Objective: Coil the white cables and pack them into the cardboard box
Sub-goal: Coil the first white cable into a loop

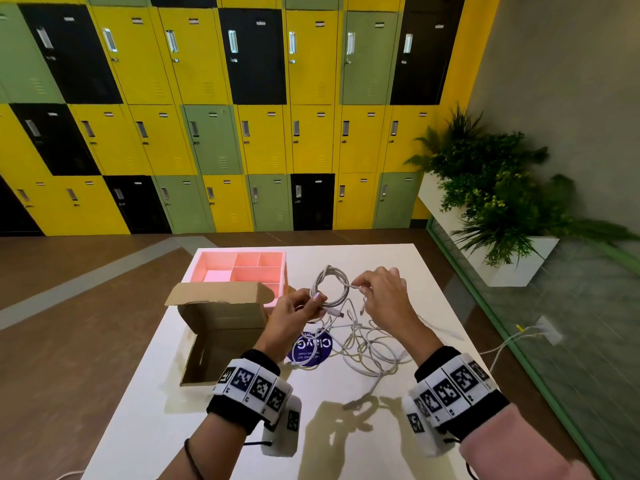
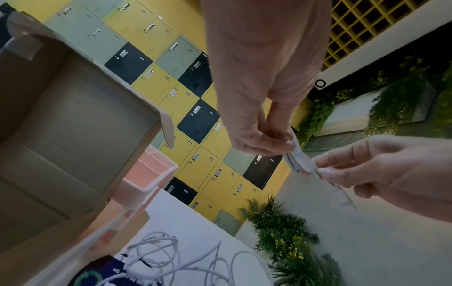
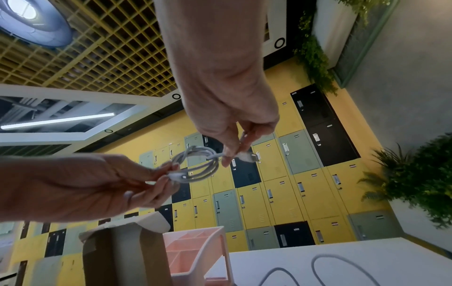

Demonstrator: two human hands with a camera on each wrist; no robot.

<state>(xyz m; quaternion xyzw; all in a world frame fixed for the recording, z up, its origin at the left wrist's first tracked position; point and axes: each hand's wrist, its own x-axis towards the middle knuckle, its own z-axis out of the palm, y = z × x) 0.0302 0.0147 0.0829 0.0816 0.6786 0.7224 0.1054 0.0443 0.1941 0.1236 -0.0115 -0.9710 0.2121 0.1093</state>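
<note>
The left hand (image 1: 294, 313) is pinching one side of a small white cable coil (image 1: 330, 285) in the air above the white table (image 1: 398, 445), and the right hand (image 1: 384, 296) is pinching the coil's loose end with fingertips. More white cables (image 1: 367, 344) are lying in a messy pile on the table, partly hiding a round blue sticker (image 1: 311, 348) whose words are hard to read. The open cardboard box (image 1: 221, 334) is sitting left of the pile, and its flap is covering part of the pink tray (image 1: 242, 268) behind it.
</note>
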